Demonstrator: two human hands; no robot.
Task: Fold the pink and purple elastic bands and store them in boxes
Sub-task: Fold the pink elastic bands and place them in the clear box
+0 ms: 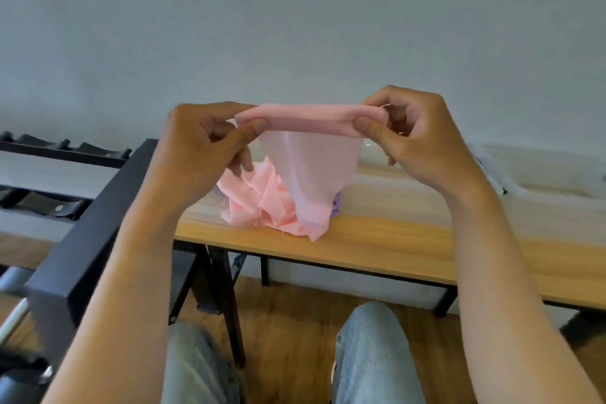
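A pale grey wall (295, 26) is filling the upper half of the view from nine o'clock through three o'clock. Below it, a wooden table (393, 239) is running from the centre out toward four o'clock, standing on dark legs over a wood-grain floor (288, 338). A black frame (91, 229) is slanting from centre-left down toward eight o'clock, with a dark rack (49, 154) lying behind it at nine o'clock. The person's knees in light blue jeans (370, 357) are showing at six o'clock. A clear plastic item (541, 170), too blurred to identify, is lying on the table at three o'clock. A heap of crumpled pink bands (262, 203) is resting on the table just below centre, with a sliver of purple band (337, 207) peeking out at its right edge. Raised above that heap, the pink elastic band (311, 121) is being held stretched level between both hands, its folded top edge running across the centre and its loose thinner layer hanging down, its tip overlapping the heap. The left hand (203, 151) is pinching the band's left end between thumb and curled fingers at ten o'clock of the heap. The right hand (423, 138) is pinching the band's right end the same way at two o'clock.
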